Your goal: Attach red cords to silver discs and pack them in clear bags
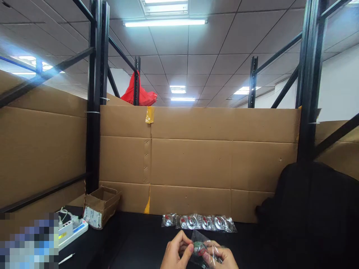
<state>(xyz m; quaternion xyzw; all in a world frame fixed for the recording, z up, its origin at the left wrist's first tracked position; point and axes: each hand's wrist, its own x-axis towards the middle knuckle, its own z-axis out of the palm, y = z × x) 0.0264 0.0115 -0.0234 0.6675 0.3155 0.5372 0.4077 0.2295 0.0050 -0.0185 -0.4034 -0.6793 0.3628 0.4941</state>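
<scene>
Just above the front of the black table, my left hand (177, 251) pinches the edge of a clear plastic bag (198, 236) between thumb and fingers. My right hand (221, 257) grips the same bag from the other side. Inside the bag is a round shiny piece (199, 248) with green and red on it; its exact kind is hard to make out. Beyond my hands, a row of several bagged round silvery pieces (192, 222) with red marks lies along the back of the table.
At the back left stands an open cardboard box (102, 205). A white power strip (73, 232) with plugs and a thin white stick (66, 258) lie nearer. A cardboard wall (193, 160) closes off the back, between black metal posts (94, 149). Dark fabric (311, 216) bulks at right.
</scene>
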